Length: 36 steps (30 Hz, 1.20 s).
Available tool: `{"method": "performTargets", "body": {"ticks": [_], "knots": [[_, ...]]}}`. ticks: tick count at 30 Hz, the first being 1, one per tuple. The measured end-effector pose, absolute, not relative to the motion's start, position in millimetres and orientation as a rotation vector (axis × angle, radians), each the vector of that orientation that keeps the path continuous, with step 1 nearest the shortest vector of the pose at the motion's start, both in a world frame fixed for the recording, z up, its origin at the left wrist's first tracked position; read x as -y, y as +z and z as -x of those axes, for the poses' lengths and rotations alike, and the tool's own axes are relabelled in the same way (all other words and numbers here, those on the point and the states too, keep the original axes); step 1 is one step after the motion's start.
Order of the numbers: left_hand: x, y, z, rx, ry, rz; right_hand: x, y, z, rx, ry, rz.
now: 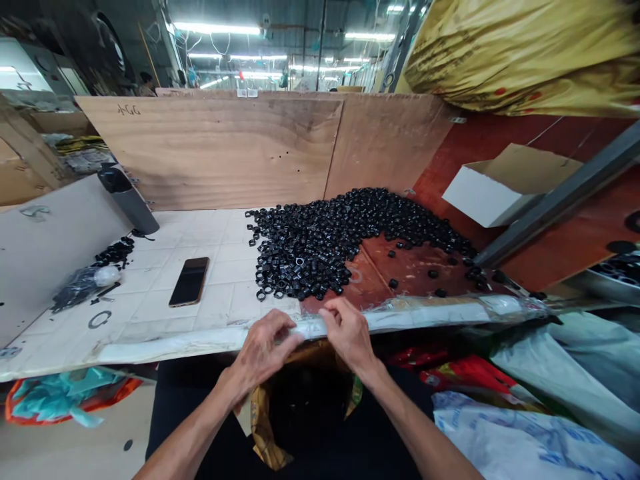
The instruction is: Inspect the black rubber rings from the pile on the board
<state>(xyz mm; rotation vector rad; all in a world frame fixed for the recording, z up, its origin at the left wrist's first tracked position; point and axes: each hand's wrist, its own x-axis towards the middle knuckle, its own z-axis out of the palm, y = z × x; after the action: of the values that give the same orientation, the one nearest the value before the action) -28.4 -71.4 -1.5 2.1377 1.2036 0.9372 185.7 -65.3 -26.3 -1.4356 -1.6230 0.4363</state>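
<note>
A large pile of small black rings [310, 247] lies on the work table, spreading from the white surface onto the reddish-brown board. Just in front of it, over the wrapped table edge, my left hand [267, 345] is closed, its fingers bent toward the thumb. Close to it on the right, my right hand [349, 333] has thumb and fingertips pinched together. Anything between the fingers of either hand is too small or hidden to make out. Below both hands an open yellow-brown sack [265, 427] sits at my lap, its dark inside hard to read.
A phone [189, 282] and a flat grey ring [100, 320] lie to the left. Near the left panel are a dark bottle [129, 200] and a plastic bag [77, 288]. An open white box [493, 193] and a metal bar [560, 193] stand right; sacks [540, 433] lie below.
</note>
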Motion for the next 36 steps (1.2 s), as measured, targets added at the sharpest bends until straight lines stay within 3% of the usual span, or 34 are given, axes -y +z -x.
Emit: {"method": "performTargets", "body": {"ticks": [4,13,20,30,36], "knots": [[27.8,-7.6,19.0,-1.464,1.023,-2.158,21.4,-28.8,-195.5,1.783,0.189,1.534],[17.8,-21.1,69.8,-1.923,0.995,-2.099,24.5,-42.6,-186.2,1.810,0.282,1.351],[3.1,-24.8,70.1,-1.682,0.962,-2.187,23.0,-26.5,-156.4,1.933,0.587,1.152],[18.6,-27.5,36.2,-1.297,1.134,-1.905,9.3,-37.7,-158.1,1.574,1.019,0.972],[20.5,-32.2,33.4,-1.229,1.131,-1.804,12.5,-35.8,-158.1,1.564,0.980,0.936]]}}
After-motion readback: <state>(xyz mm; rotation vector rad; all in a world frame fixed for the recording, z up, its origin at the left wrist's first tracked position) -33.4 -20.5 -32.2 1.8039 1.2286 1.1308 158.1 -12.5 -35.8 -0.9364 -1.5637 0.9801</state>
